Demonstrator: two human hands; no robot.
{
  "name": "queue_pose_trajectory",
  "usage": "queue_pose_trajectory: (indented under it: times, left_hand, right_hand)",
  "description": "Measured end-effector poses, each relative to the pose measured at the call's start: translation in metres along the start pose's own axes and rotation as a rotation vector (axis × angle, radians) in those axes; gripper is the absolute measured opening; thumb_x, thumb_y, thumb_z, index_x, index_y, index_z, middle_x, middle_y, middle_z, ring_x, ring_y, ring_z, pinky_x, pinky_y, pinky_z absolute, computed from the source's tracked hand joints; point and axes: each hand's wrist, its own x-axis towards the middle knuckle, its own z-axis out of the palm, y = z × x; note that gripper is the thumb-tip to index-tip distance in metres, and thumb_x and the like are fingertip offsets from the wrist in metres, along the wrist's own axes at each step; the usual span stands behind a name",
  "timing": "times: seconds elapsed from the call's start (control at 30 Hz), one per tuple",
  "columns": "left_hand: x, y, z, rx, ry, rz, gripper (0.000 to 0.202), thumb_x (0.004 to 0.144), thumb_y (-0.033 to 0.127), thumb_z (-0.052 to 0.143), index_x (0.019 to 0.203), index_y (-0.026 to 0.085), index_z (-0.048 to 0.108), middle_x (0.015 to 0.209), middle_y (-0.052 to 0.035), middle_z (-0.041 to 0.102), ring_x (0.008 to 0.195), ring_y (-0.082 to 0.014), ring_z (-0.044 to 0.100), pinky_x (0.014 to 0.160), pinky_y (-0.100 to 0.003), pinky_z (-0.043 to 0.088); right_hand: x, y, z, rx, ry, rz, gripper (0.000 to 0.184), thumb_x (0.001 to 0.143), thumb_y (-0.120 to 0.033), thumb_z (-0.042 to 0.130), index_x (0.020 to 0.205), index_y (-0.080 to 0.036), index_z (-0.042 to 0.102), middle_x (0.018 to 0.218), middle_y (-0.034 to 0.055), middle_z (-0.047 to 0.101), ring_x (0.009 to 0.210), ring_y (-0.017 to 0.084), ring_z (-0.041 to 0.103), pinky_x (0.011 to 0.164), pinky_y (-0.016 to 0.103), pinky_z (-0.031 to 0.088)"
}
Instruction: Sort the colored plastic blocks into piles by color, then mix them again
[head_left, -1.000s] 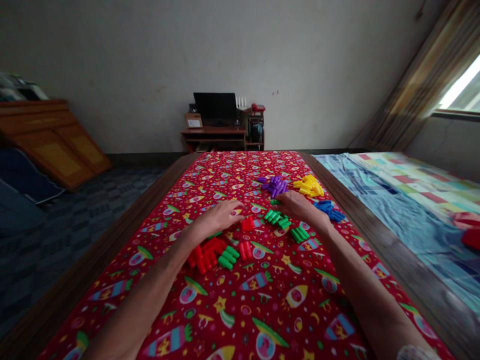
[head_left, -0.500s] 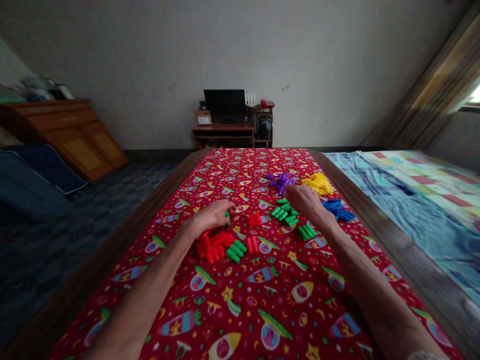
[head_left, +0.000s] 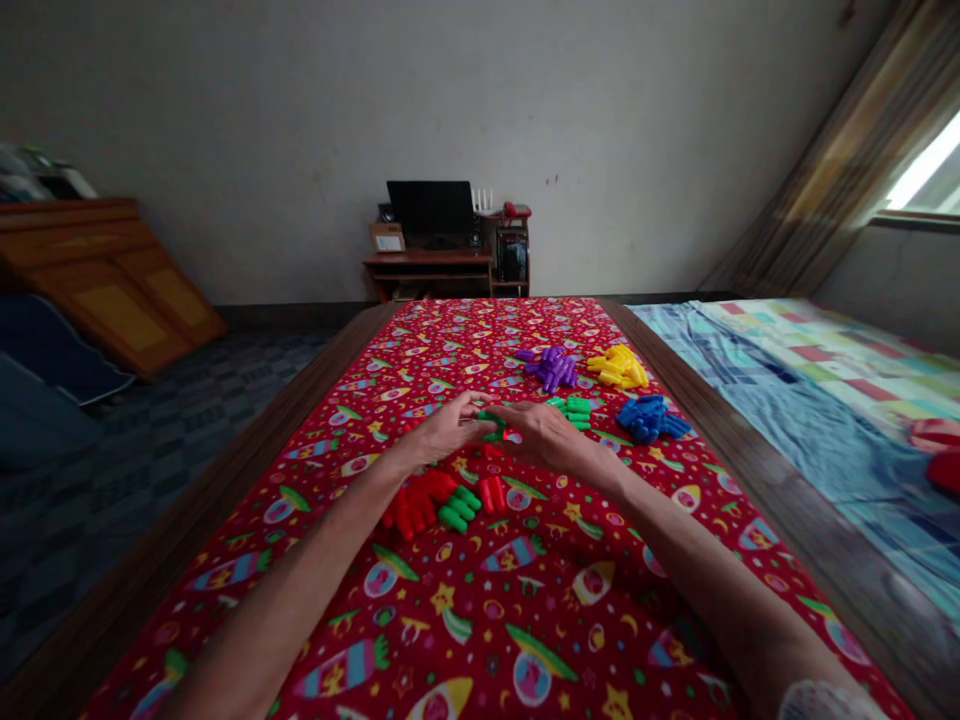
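Observation:
My left hand [head_left: 450, 428] and my right hand [head_left: 538, 432] come together over the middle of the cloth. A green plastic piece [head_left: 491, 426] shows between their fingertips, with my left fingers curled round it. My right fingers press in from the other side and hide part of it. Below my left hand lies a pile of red finger-shaped pieces [head_left: 417, 505], with a green piece [head_left: 459, 509] and a red piece [head_left: 493, 494] beside it. More green pieces [head_left: 576, 410] lie just beyond my right hand, partly covered by it.
Purple pieces [head_left: 553, 368], yellow pieces [head_left: 618, 367] and blue pieces [head_left: 651, 419] form separate piles at the right. A red patterned cloth [head_left: 480, 630] covers the table. A bed [head_left: 757, 400] stands to the right, a monitor desk [head_left: 427, 258] beyond, a wooden cabinet [head_left: 112, 270] at left.
My right hand has moved left and nearer, from beside the purple pile to my left hand. My left hand has shifted slightly right with the green piece. The camera view has turned a little.

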Motion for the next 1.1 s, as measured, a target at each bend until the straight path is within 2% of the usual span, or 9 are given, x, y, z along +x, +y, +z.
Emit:
queue_pose_trajectory:
  times: [0.2, 0.37, 0.5, 0.6, 0.73, 0.83, 0.93, 1.03, 1.1]
  left_hand:
    - [-0.017, -0.025, -0.035, 0.752, 0.057, -0.041, 0.048, 0.071, 0.033, 0.071, 0.117, 0.022, 0.062, 0.126, -0.0102, 0.062, 0.123, -0.0303, 0.053, 0.103, -0.04, 0.042]
    - [-0.02, -0.034, -0.04, 0.959, -0.067, -0.108, 0.041, 0.069, 0.018, 0.066, 0.109, 0.022, 0.066, 0.12, -0.0093, 0.065, 0.117, -0.0284, 0.058, 0.101, -0.036, 0.044]
    - [-0.013, -0.02, -0.032, 0.878, -0.047, -0.111, 0.041, 0.071, 0.023, 0.064, 0.112, 0.019, 0.064, 0.118, -0.0118, 0.066, 0.115, -0.0301, 0.059, 0.1, -0.04, 0.044]
    - [-0.01, -0.005, -0.023, 0.535, 0.076, -0.058, 0.053, 0.073, 0.034, 0.067, 0.122, 0.018, 0.057, 0.114, -0.0119, 0.067, 0.107, -0.0292, 0.063, 0.093, -0.041, 0.049]
    - [-0.01, 0.012, -0.001, -0.078, 0.075, -0.003, 0.068, 0.075, 0.048, 0.069, 0.131, 0.017, 0.047, 0.11, -0.0112, 0.069, 0.103, -0.0266, 0.065, 0.087, -0.039, 0.052]
    - [-0.009, 0.014, 0.012, -0.263, 0.013, -0.015, 0.069, 0.075, 0.053, 0.069, 0.13, 0.016, 0.047, 0.107, -0.0105, 0.071, 0.103, -0.0251, 0.066, 0.088, -0.038, 0.052]
    - [-0.006, 0.007, 0.012, -0.191, 0.064, 0.017, 0.06, 0.078, 0.057, 0.064, 0.121, 0.015, 0.056, 0.106, -0.011, 0.071, 0.099, -0.0246, 0.067, 0.086, -0.038, 0.054]
    - [-0.004, -0.002, 0.007, 0.109, 0.14, 0.105, 0.047, 0.084, 0.053, 0.057, 0.112, 0.016, 0.063, 0.108, -0.0104, 0.071, 0.1, -0.0248, 0.066, 0.088, -0.038, 0.053]
    - [-0.003, -0.008, 0.007, 0.326, 0.145, 0.188, 0.041, 0.087, 0.047, 0.053, 0.113, 0.017, 0.065, 0.112, -0.0097, 0.07, 0.104, -0.0245, 0.065, 0.093, -0.038, 0.051]
  right_hand:
    - [-0.017, 0.049, -0.021, -0.18, -0.138, 0.284, 0.037, 0.086, -0.022, 0.061, 0.123, -0.016, 0.062, 0.108, 0.0131, 0.069, 0.097, 0.021, 0.063, 0.081, 0.028, 0.045]
    - [-0.032, 0.08, -0.024, -0.16, -0.157, 0.253, 0.048, 0.085, -0.02, 0.064, 0.131, -0.016, 0.057, 0.116, 0.0136, 0.067, 0.104, 0.022, 0.061, 0.089, 0.032, 0.047]
    - [-0.028, 0.068, -0.026, -0.104, 0.038, 0.135, 0.037, 0.092, -0.026, 0.056, 0.128, -0.016, 0.059, 0.105, 0.0126, 0.07, 0.096, 0.022, 0.065, 0.084, 0.033, 0.049]
    - [-0.017, 0.041, -0.023, 0.0, 0.125, 0.019, 0.036, 0.095, -0.027, 0.051, 0.129, -0.016, 0.057, 0.103, 0.0128, 0.07, 0.092, 0.021, 0.066, 0.081, 0.033, 0.05]
    - [-0.003, 0.01, -0.006, 0.112, 0.132, -0.198, 0.043, 0.092, -0.026, 0.056, 0.134, -0.018, 0.051, 0.119, 0.0142, 0.065, 0.101, 0.02, 0.063, 0.081, 0.029, 0.049]
    - [-0.001, 0.005, -0.001, 0.022, 0.067, -0.156, 0.036, 0.092, -0.028, 0.057, 0.126, -0.017, 0.056, 0.113, 0.0133, 0.067, 0.096, 0.018, 0.064, 0.073, 0.025, 0.045]
    - [-0.003, 0.015, -0.012, -0.139, -0.029, 0.071, 0.027, 0.095, -0.033, 0.052, 0.11, -0.014, 0.065, 0.091, 0.0107, 0.071, 0.078, 0.016, 0.064, 0.064, 0.024, 0.038]
    - [-0.007, 0.031, -0.027, -0.297, -0.124, 0.313, 0.031, 0.096, -0.034, 0.048, 0.091, -0.013, 0.07, 0.082, 0.0116, 0.07, 0.073, 0.018, 0.063, 0.06, 0.025, 0.033]
    - [-0.01, 0.042, -0.03, -0.343, -0.15, 0.377, 0.031, 0.096, -0.033, 0.047, 0.089, -0.014, 0.071, 0.084, 0.0122, 0.07, 0.074, 0.019, 0.063, 0.061, 0.026, 0.034]
